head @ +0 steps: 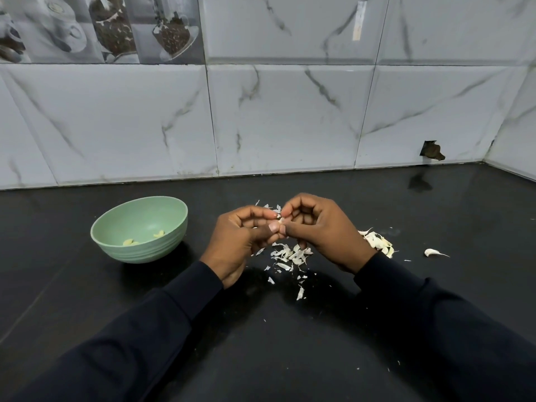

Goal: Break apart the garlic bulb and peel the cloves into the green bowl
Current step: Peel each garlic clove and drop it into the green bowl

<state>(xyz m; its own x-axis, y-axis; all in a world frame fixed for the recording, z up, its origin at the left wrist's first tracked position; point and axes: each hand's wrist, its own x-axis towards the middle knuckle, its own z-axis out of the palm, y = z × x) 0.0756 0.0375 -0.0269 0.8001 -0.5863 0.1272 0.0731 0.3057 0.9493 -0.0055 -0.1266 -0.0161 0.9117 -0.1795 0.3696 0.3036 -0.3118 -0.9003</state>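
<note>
Pale garlic clove [280, 220] pinched between left hand [239, 237] and right hand [320, 230], green bowl [139, 251] near, leftward

A glossy black counter [87, 300] meets grey-veined white wall tiles [290, 117] at 12 o'clock. Picture tiles of cups and coffee beans [101, 27] sit at 11 o'clock. A pale strip [359, 21] clings to a tile at 1 o'clock, and a ragged dark hole [432, 152] breaks the bottom row at 2 o'clock

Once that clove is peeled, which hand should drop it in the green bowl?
Left, probably: the left hand pinches the clove and is nearer the green bowl; the right hand would have to reach across.
</note>
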